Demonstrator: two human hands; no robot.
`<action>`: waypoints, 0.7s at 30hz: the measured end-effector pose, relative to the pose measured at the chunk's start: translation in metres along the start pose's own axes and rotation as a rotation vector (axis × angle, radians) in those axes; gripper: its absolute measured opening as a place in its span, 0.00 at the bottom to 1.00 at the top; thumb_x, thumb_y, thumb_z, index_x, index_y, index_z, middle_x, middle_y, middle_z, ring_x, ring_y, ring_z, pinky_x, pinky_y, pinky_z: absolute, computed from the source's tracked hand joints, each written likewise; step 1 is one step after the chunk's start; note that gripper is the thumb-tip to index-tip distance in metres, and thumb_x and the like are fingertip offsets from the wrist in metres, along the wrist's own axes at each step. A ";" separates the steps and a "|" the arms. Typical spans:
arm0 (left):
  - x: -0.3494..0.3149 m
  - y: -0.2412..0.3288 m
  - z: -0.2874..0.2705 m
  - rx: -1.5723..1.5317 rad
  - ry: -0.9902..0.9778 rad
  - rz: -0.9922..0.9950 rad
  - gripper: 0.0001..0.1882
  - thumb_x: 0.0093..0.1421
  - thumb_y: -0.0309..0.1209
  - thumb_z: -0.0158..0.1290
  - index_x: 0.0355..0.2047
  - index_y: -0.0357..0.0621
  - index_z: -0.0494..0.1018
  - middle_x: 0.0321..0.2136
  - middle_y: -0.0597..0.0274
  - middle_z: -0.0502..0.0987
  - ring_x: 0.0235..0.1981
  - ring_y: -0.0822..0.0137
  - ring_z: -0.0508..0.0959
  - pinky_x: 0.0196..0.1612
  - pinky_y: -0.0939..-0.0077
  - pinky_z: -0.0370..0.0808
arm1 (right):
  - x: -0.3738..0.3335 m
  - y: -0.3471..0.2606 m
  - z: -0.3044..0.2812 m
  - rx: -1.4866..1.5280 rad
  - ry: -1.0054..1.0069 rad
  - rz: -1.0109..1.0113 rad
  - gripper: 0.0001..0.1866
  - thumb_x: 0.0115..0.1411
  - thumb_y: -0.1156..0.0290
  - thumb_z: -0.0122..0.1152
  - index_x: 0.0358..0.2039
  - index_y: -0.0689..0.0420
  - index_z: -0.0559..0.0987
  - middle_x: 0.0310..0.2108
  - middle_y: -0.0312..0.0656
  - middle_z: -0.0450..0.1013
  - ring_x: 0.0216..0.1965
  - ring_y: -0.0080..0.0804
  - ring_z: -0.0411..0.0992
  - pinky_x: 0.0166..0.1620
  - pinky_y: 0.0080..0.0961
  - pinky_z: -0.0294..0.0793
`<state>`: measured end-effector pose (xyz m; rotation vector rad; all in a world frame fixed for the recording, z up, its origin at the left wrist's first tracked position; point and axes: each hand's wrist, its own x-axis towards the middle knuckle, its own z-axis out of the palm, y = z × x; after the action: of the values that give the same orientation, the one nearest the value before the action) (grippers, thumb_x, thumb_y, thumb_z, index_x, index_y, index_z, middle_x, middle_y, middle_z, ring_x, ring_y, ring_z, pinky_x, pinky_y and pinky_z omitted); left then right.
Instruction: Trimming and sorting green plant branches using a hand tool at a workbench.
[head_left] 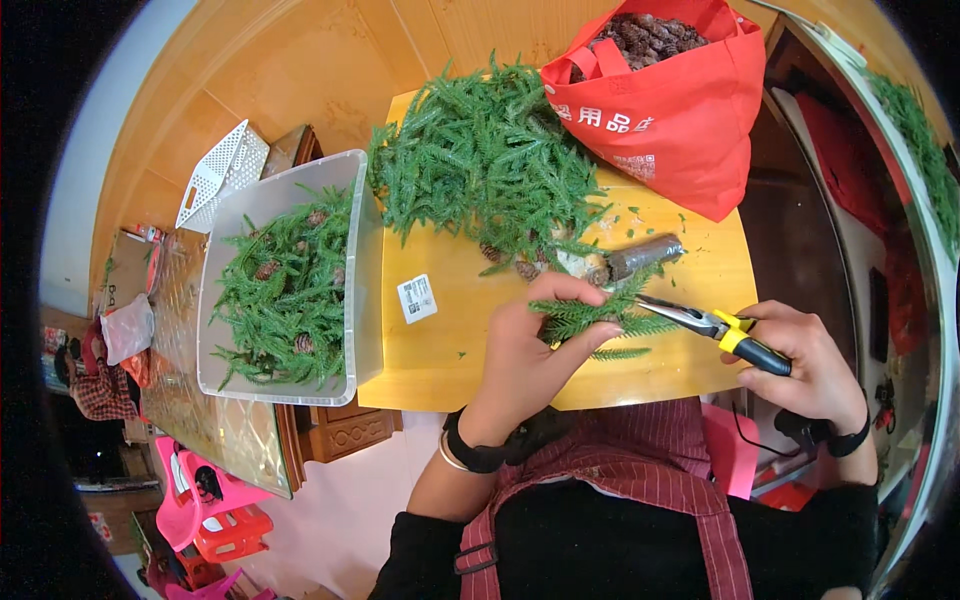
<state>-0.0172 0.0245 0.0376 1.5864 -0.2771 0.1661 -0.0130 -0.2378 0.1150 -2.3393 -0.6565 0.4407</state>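
My left hand (540,335) pinches a green artificial pine sprig (590,315) between thumb and fingers, above the yellow table's (450,370) near part. In my right hand (805,355) is a pair of long-nose pliers (735,340) with yellow-and-black handles. Their metal jaws reach left to the sprig's needles; whether they grip a wire there cannot be made out. Just beyond the sprig lies a dark brown roll (645,255), with a few pine cones (527,268) close to it. Farther back spreads a large heap of pine sprigs (480,150).
At left stands a translucent plastic bin (372,280) holding sprigs with cones attached. A red bag (690,120) full of pine cones stands at the back right. A white label (417,298) lies on the table. Beyond the bin is a white perforated basket (225,170); pink stools (190,490) stand lower left.
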 end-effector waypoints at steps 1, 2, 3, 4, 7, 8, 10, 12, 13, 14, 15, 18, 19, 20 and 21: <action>-0.001 -0.002 -0.001 0.000 0.001 0.001 0.12 0.46 0.22 0.59 0.31 0.39 0.70 0.28 0.62 0.74 0.32 0.72 0.73 0.37 0.81 0.69 | -0.001 0.001 -0.001 0.006 0.026 -0.026 0.12 0.42 0.66 0.60 0.25 0.61 0.77 0.23 0.43 0.72 0.36 0.42 0.69 0.43 0.32 0.68; -0.001 -0.004 -0.001 -0.052 -0.014 -0.017 0.12 0.46 0.22 0.60 0.31 0.39 0.70 0.29 0.63 0.73 0.33 0.72 0.73 0.37 0.81 0.69 | -0.002 0.003 -0.004 0.005 0.026 -0.027 0.12 0.42 0.66 0.60 0.25 0.61 0.77 0.23 0.43 0.72 0.36 0.42 0.69 0.43 0.32 0.68; -0.002 -0.005 -0.002 -0.105 -0.030 -0.035 0.12 0.45 0.22 0.60 0.31 0.39 0.70 0.29 0.63 0.73 0.34 0.72 0.73 0.37 0.81 0.69 | -0.001 0.004 -0.010 -0.015 0.015 -0.053 0.13 0.42 0.65 0.60 0.25 0.62 0.77 0.23 0.43 0.72 0.37 0.42 0.69 0.43 0.33 0.67; -0.002 -0.005 -0.004 -0.104 -0.032 -0.034 0.12 0.45 0.22 0.60 0.31 0.39 0.70 0.29 0.63 0.73 0.34 0.72 0.73 0.37 0.81 0.69 | -0.002 0.006 -0.013 -0.033 0.005 -0.077 0.14 0.41 0.64 0.60 0.25 0.62 0.76 0.23 0.43 0.72 0.38 0.41 0.69 0.44 0.34 0.67; -0.001 -0.002 -0.009 -0.092 -0.178 -0.068 0.16 0.45 0.15 0.57 0.33 0.40 0.65 0.32 0.60 0.73 0.38 0.69 0.73 0.41 0.75 0.72 | 0.003 0.005 -0.010 0.070 0.287 -0.239 0.10 0.40 0.69 0.60 0.21 0.62 0.73 0.16 0.44 0.65 0.31 0.46 0.69 0.44 0.34 0.66; 0.000 -0.001 -0.009 -0.139 -0.219 -0.054 0.16 0.45 0.15 0.56 0.33 0.41 0.65 0.32 0.59 0.73 0.38 0.68 0.73 0.41 0.75 0.72 | 0.006 0.002 -0.014 0.056 0.276 -0.285 0.11 0.40 0.69 0.59 0.21 0.63 0.73 0.16 0.44 0.65 0.29 0.45 0.69 0.46 0.35 0.66; 0.001 0.003 -0.008 -0.184 -0.262 -0.039 0.17 0.45 0.14 0.56 0.33 0.41 0.64 0.32 0.59 0.73 0.38 0.67 0.73 0.41 0.74 0.71 | 0.011 0.004 -0.018 -0.017 0.268 -0.306 0.10 0.40 0.69 0.59 0.21 0.63 0.73 0.17 0.44 0.66 0.28 0.44 0.69 0.46 0.35 0.66; 0.001 0.007 -0.008 -0.297 -0.311 -0.087 0.17 0.45 0.15 0.56 0.34 0.41 0.63 0.32 0.58 0.73 0.38 0.66 0.73 0.42 0.73 0.70 | 0.017 0.004 -0.017 -0.142 0.253 -0.338 0.09 0.40 0.71 0.60 0.19 0.62 0.72 0.17 0.45 0.66 0.26 0.43 0.69 0.47 0.37 0.66; 0.001 0.007 -0.009 -0.293 -0.309 -0.086 0.17 0.45 0.15 0.56 0.34 0.41 0.63 0.32 0.58 0.73 0.38 0.66 0.73 0.42 0.73 0.70 | 0.019 0.006 -0.017 -0.141 0.254 -0.342 0.09 0.40 0.71 0.60 0.19 0.62 0.72 0.17 0.45 0.66 0.26 0.43 0.69 0.47 0.37 0.66; 0.000 0.007 -0.010 -0.307 -0.331 -0.078 0.17 0.45 0.16 0.56 0.34 0.41 0.63 0.32 0.58 0.72 0.38 0.66 0.73 0.42 0.73 0.70 | 0.020 0.009 -0.017 -0.152 0.208 -0.355 0.08 0.40 0.72 0.60 0.19 0.62 0.71 0.17 0.44 0.67 0.28 0.43 0.69 0.47 0.37 0.66; 0.000 0.008 -0.011 -0.320 -0.354 -0.071 0.18 0.45 0.17 0.57 0.34 0.42 0.62 0.32 0.58 0.72 0.38 0.66 0.73 0.43 0.72 0.69 | 0.022 0.012 -0.016 -0.164 0.163 -0.368 0.09 0.40 0.72 0.61 0.18 0.61 0.71 0.18 0.44 0.67 0.30 0.43 0.70 0.46 0.37 0.66; 0.001 0.011 -0.011 -0.395 -0.356 -0.117 0.18 0.45 0.20 0.57 0.34 0.42 0.62 0.32 0.58 0.72 0.37 0.66 0.73 0.42 0.72 0.69 | 0.022 0.023 -0.013 -0.090 0.106 -0.366 0.09 0.37 0.71 0.62 0.20 0.61 0.73 0.22 0.41 0.70 0.40 0.46 0.68 0.43 0.36 0.66; 0.001 0.011 -0.011 -0.394 -0.354 -0.118 0.18 0.45 0.20 0.57 0.34 0.42 0.62 0.32 0.58 0.72 0.37 0.66 0.73 0.42 0.72 0.69 | 0.023 0.024 -0.012 -0.088 0.105 -0.368 0.09 0.37 0.71 0.62 0.20 0.61 0.73 0.22 0.41 0.70 0.40 0.46 0.68 0.43 0.36 0.66; 0.001 0.010 -0.012 -0.426 -0.357 -0.151 0.18 0.45 0.21 0.58 0.34 0.42 0.62 0.32 0.58 0.72 0.37 0.65 0.73 0.42 0.73 0.69 | 0.025 0.024 -0.011 -0.082 0.087 -0.398 0.09 0.37 0.71 0.63 0.18 0.61 0.73 0.22 0.41 0.70 0.41 0.46 0.68 0.43 0.37 0.65; 0.001 0.010 -0.012 -0.458 -0.359 -0.185 0.18 0.45 0.22 0.58 0.34 0.42 0.62 0.32 0.58 0.72 0.37 0.65 0.73 0.42 0.73 0.69 | 0.026 0.024 -0.010 -0.075 0.070 -0.428 0.09 0.38 0.70 0.63 0.17 0.60 0.73 0.22 0.40 0.69 0.42 0.45 0.68 0.44 0.37 0.64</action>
<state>-0.0183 0.0358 0.0477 1.1684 -0.4124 -0.3113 0.0207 -0.2440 0.1031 -2.1874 -1.1224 0.1414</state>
